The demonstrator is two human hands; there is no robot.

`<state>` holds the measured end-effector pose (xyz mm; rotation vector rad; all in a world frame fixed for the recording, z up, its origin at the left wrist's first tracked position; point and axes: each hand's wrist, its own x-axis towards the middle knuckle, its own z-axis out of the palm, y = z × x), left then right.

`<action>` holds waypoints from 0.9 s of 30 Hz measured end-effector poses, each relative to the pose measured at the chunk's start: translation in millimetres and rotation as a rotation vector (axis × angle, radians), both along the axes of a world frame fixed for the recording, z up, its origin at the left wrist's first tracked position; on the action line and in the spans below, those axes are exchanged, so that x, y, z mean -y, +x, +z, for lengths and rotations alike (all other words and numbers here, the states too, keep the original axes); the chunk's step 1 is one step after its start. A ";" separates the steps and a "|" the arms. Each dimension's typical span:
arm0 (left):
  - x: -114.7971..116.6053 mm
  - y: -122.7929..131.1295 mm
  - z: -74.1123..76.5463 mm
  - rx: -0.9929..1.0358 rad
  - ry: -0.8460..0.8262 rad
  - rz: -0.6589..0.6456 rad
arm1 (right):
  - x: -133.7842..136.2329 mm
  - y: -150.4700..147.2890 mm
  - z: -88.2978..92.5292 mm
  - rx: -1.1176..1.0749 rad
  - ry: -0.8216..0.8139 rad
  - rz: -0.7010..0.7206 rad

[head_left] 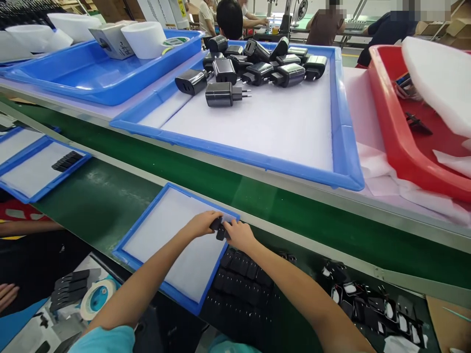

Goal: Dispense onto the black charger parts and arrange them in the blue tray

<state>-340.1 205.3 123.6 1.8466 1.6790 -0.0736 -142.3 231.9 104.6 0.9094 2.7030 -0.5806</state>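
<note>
Over the upper right corner of a small blue-rimmed tray [154, 198] lined with white, my two hands are close together. My left hand [203, 224] is closed on a small black charger piece [216, 223]. My right hand [240, 235] grips another black charger piece [221, 232] right beside it; whether the two pieces touch is hard to tell. Below my right hand, rows of black charger pieces [243, 282] stand on the dark green bench, partly hidden by my right forearm.
A large blue tray [348, 137] on the raised shelf holds several finished-looking black plug chargers [219, 94]. A red bin [382, 122] stands right of it, a blue bin [110, 93] left. Loose black parts [375, 304] lie lower right. A roll of tape [97, 299] and a co-worker's hand [7, 296] are lower left.
</note>
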 end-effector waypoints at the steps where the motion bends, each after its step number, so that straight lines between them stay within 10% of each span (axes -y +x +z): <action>1: -1.1 -15.6 -2.4 -0.001 0.000 0.023 | -4.3 -16.7 -1.7 -0.011 -0.008 0.013; 10: -6.3 -60.1 -35.6 0.070 -0.007 0.163 | -21.3 -72.4 -24.3 -0.041 0.012 -0.010; 16: 42.1 -69.2 -31.6 -0.039 0.040 0.439 | -6.1 -71.6 -30.8 -0.105 0.094 -0.024; 22: 113.4 -9.3 -70.8 -0.217 0.026 0.713 | -2.2 -77.0 -41.2 -0.115 0.143 -0.006; 27: 127.0 32.2 -97.3 -0.251 -0.016 0.715 | -5.8 -92.2 -46.9 -0.117 0.177 0.003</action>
